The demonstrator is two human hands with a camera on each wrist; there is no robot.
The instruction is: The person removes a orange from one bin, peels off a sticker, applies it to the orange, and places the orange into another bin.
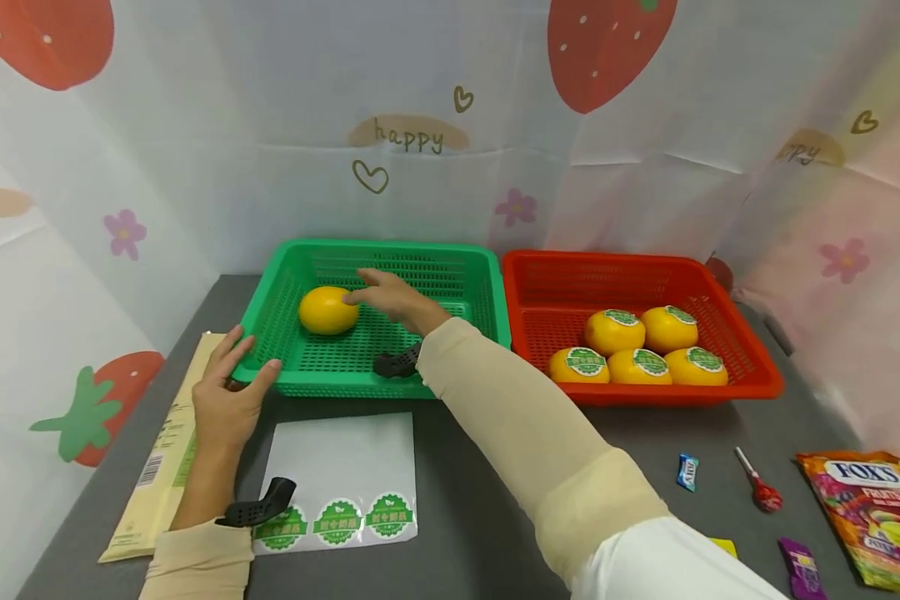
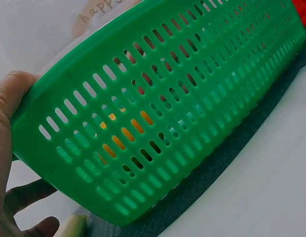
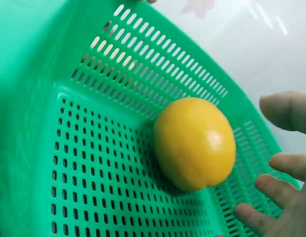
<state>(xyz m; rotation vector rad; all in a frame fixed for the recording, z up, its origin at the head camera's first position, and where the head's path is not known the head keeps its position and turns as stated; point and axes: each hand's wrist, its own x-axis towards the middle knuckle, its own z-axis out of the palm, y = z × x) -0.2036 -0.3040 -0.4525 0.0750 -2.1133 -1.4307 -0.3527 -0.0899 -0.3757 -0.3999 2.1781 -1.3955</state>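
Observation:
A bare orange lies in the left part of a green plastic basket. My left hand holds the basket's front left corner, thumb at the front and fingers round the left side. In the left wrist view the thumb lies against the rim of the green basket. Over the basket, my right hand reaches in from the right with its fingers spread beside the orange. The right wrist view shows a gap between those fingers and the orange.
A red basket on the right holds several oranges with green stickers. In front lies a sticker sheet with three round stickers along its near edge. A yellow packet, a lollipop and a FOX'S bag lie around.

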